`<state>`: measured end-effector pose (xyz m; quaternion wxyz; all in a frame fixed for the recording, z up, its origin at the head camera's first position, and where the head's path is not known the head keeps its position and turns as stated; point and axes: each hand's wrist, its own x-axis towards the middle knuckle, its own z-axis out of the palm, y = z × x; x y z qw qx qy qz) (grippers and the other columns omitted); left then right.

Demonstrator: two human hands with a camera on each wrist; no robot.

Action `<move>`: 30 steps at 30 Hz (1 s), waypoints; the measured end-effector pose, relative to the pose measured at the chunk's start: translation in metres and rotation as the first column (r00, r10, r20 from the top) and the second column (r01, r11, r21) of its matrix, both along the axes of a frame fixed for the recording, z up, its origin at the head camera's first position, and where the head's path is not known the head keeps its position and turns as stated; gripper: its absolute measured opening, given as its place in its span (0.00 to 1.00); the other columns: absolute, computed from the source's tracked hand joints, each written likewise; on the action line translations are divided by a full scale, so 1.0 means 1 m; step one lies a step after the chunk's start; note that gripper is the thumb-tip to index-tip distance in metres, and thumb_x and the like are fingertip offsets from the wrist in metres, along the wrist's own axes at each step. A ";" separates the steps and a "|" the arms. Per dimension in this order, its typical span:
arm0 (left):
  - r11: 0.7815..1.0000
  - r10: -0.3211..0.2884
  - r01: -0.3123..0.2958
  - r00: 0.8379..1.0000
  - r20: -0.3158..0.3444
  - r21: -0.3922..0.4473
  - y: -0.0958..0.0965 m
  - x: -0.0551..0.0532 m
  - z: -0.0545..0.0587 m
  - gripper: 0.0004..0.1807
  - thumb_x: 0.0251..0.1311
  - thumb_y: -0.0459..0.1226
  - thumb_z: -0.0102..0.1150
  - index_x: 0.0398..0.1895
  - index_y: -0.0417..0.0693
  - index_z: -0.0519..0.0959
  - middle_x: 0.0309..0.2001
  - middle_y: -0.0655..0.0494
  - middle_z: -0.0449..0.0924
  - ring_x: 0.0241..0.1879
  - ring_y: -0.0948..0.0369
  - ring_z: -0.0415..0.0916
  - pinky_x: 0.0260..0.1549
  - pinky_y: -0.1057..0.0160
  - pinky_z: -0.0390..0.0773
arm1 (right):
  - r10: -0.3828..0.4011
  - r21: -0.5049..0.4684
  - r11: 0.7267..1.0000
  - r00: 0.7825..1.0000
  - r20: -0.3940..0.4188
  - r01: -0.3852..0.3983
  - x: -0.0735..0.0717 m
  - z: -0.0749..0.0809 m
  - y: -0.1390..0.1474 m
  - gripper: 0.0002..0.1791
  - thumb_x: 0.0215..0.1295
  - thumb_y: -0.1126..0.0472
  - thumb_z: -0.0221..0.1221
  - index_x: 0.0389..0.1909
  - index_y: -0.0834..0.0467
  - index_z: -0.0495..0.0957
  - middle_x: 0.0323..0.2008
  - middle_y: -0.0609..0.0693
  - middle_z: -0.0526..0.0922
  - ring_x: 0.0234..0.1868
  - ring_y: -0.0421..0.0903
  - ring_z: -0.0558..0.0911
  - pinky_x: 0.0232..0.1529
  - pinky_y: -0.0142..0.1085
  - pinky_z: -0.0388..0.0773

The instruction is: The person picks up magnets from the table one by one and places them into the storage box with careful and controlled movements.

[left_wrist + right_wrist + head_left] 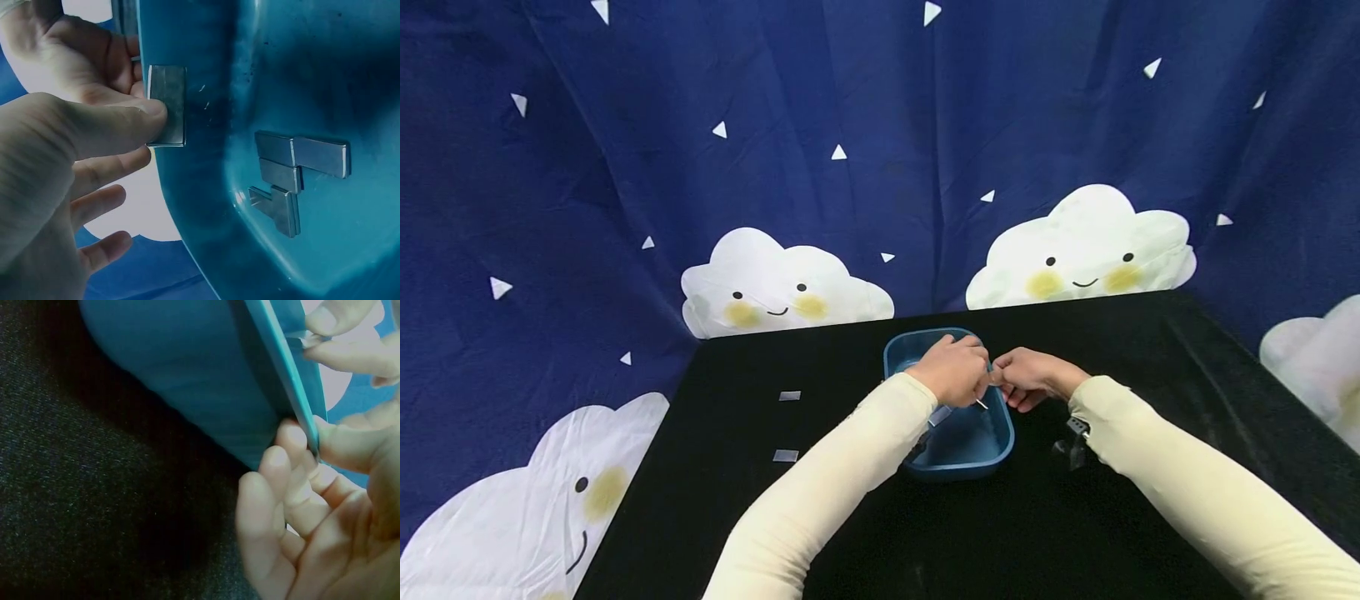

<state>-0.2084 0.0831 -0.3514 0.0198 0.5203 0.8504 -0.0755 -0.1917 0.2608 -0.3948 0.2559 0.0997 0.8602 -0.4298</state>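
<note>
A blue rectangular bin (967, 442) stands on a black-covered table. My left hand (951, 371) is over it, pinching a flat, shiny grey rectangular piece (167, 87) between thumb and fingers, near the bin's rim in the left wrist view. The other left fingers are spread apart. At the bin's right side, my right hand (1030, 379) grips the rim, with the thumb (347, 447) on the inner side and fingers outside. Several similar grey pieces (280, 175) lie in a cluster on the bin's floor.
Two flat, light grey rectangles (790, 396) lie apart on the black table (730, 367), left of the bin. A dark device (1077, 427) hangs at the right wrist. Behind the table is a blue curtain (880, 200) with white clouds.
</note>
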 end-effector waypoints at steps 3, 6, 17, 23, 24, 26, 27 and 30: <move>1.000 0.004 -0.004 1.000 0.013 -0.001 0.001 0.000 -0.002 0.07 0.65 0.42 0.60 0.33 0.61 0.87 0.51 0.66 0.80 0.58 0.63 0.68 0.51 0.62 0.71 | -0.001 0.004 1.000 1.000 0.002 0.001 0.000 0.001 0.002 0.13 0.69 0.62 0.50 0.22 0.52 0.70 0.21 0.46 0.76 0.20 0.39 0.76 0.24 0.32 0.78; 1.000 0.001 -0.001 1.000 0.022 -0.008 0.004 -0.001 -0.003 0.08 0.65 0.42 0.60 0.30 0.62 0.87 0.49 0.67 0.81 0.57 0.63 0.68 0.49 0.63 0.70 | 0.004 -0.003 1.000 1.000 0.006 -0.004 0.001 0.002 0.003 0.12 0.68 0.62 0.50 0.22 0.52 0.71 0.21 0.46 0.76 0.20 0.39 0.77 0.24 0.32 0.78; 1.000 -0.026 0.026 1.000 -0.001 -0.011 0.012 0.000 -0.005 0.07 0.66 0.44 0.58 0.33 0.60 0.84 0.43 0.65 0.80 0.52 0.63 0.71 0.45 0.63 0.70 | 0.024 -0.003 1.000 0.999 0.021 -0.024 0.001 0.001 0.007 0.08 0.65 0.63 0.49 0.27 0.53 0.73 0.22 0.47 0.76 0.22 0.40 0.78 0.25 0.32 0.79; 0.999 -0.032 0.033 0.999 0.021 -0.021 0.011 0.000 -0.004 0.05 0.66 0.44 0.59 0.34 0.62 0.83 0.43 0.65 0.80 0.52 0.63 0.71 0.45 0.63 0.70 | 0.032 -0.010 0.999 0.999 0.032 -0.032 -0.001 0.000 0.006 0.09 0.69 0.62 0.50 0.28 0.52 0.72 0.22 0.46 0.76 0.21 0.39 0.78 0.25 0.31 0.79; 0.999 -0.029 0.030 0.999 0.031 -0.017 0.010 0.000 -0.003 0.04 0.65 0.44 0.59 0.34 0.62 0.83 0.44 0.65 0.80 0.52 0.63 0.70 0.45 0.63 0.70 | 0.026 -0.008 1.000 0.999 0.034 -0.026 -0.001 0.001 0.005 0.09 0.69 0.61 0.50 0.27 0.52 0.72 0.22 0.46 0.77 0.21 0.40 0.78 0.25 0.31 0.79; 1.000 -0.023 0.023 0.999 0.044 -0.007 0.008 -0.001 -0.002 0.04 0.65 0.44 0.60 0.33 0.62 0.84 0.44 0.66 0.80 0.52 0.63 0.70 0.45 0.63 0.70 | 0.023 -0.006 1.000 0.999 0.035 -0.023 -0.001 0.001 0.004 0.09 0.68 0.61 0.50 0.27 0.52 0.72 0.22 0.46 0.77 0.21 0.40 0.78 0.25 0.31 0.79; 1.000 -0.021 0.021 0.999 0.049 -0.001 0.008 -0.002 -0.002 0.05 0.65 0.44 0.61 0.32 0.62 0.85 0.44 0.66 0.80 0.52 0.63 0.70 0.45 0.64 0.70 | 0.025 -0.006 1.000 0.999 0.034 -0.025 -0.002 0.002 0.004 0.09 0.68 0.62 0.50 0.26 0.52 0.72 0.22 0.46 0.77 0.21 0.40 0.78 0.25 0.31 0.79; 1.000 -0.015 0.013 0.998 0.065 0.025 0.004 -0.003 0.001 0.06 0.64 0.43 0.62 0.30 0.62 0.86 0.43 0.65 0.80 0.52 0.63 0.71 0.43 0.64 0.69 | 0.035 -0.002 0.999 0.999 0.027 -0.035 -0.002 0.003 0.003 0.09 0.66 0.63 0.50 0.25 0.51 0.72 0.22 0.46 0.77 0.21 0.40 0.78 0.25 0.32 0.79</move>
